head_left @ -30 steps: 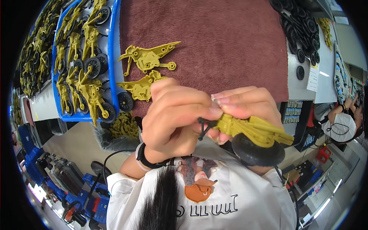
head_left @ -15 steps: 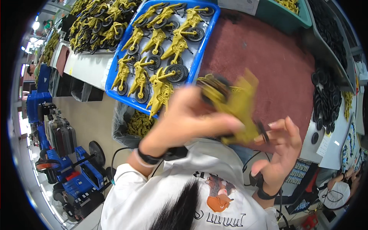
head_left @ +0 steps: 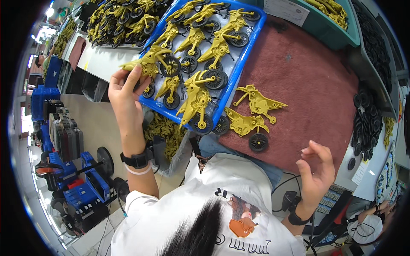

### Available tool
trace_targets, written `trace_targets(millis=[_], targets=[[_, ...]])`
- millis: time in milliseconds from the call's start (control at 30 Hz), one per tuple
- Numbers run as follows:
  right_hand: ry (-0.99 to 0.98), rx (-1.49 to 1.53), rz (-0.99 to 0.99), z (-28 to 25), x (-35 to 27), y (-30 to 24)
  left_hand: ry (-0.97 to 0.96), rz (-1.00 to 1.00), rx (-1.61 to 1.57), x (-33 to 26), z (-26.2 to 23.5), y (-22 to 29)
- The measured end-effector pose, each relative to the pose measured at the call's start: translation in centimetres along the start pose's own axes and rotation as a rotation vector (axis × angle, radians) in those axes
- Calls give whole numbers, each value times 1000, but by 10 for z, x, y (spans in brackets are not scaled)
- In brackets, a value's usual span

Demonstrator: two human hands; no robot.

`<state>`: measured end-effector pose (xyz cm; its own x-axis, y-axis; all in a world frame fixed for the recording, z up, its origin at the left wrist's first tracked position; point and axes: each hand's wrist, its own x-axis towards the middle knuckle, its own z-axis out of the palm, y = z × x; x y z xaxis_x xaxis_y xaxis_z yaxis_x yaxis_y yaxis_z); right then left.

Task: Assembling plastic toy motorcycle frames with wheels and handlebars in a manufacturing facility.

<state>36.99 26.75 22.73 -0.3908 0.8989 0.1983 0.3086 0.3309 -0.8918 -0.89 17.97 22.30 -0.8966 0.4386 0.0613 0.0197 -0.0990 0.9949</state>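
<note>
At the left edge of the shallow blue plastic tray (head_left: 239,70), my left hand (head_left: 126,96) pinches a mustard-yellow moulded plastic toy motorcycle with a black spoked wheel (head_left: 156,64), my fingers (head_left: 131,79) closed on its tail end so that it hangs over the tray's rim. Inside the tray lie more finished yellow motorcycles with ribbed black wheels (head_left: 200,51), packed close and overlapping on a clear crinkled liner. Beside the tray, on the maroon fuzzy cloth mat (head_left: 307,81) that covers the worktop, rest two unfinished yellow motorcycle frames (head_left: 252,111), angular and glossy; the nearer one carries a single black wheel (head_left: 258,142). My right hand (head_left: 318,170) floats at the mat's near edge, palm turned up, fingers loosely curled and holding nothing. Along the right side runs a heap of loose black rubbery tyres (head_left: 367,115), and a teal plastic bin (head_left: 337,25) of yellow parts sits beyond the mat. Below the tray hangs a clear bag of small yellow pieces (head_left: 168,132).
</note>
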Motion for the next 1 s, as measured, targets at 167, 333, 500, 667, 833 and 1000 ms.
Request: trace_targets(millis=[167, 333, 500, 667, 833, 1000], targets=[[-16, -8, 17, 3, 0, -5, -26, 231, 287, -22, 4, -6], [-39, -50, -12, 7, 0, -8, -61, 97, 1149, -38, 9, 24], [-95, -113, -34, 8, 3, -6, -55, 35, 1714, -54, 15, 36], [-147, -184, -98, 10, 8, -6, -156, 256, 1650, -52, 17, 27], [-138, -243, -163, 5, 11, -8, -138, 629, 1496, -54, 16, 24], [-95, -310, -172, -21, 13, -8, -545, 516, 1083, -17, 37, 87]])
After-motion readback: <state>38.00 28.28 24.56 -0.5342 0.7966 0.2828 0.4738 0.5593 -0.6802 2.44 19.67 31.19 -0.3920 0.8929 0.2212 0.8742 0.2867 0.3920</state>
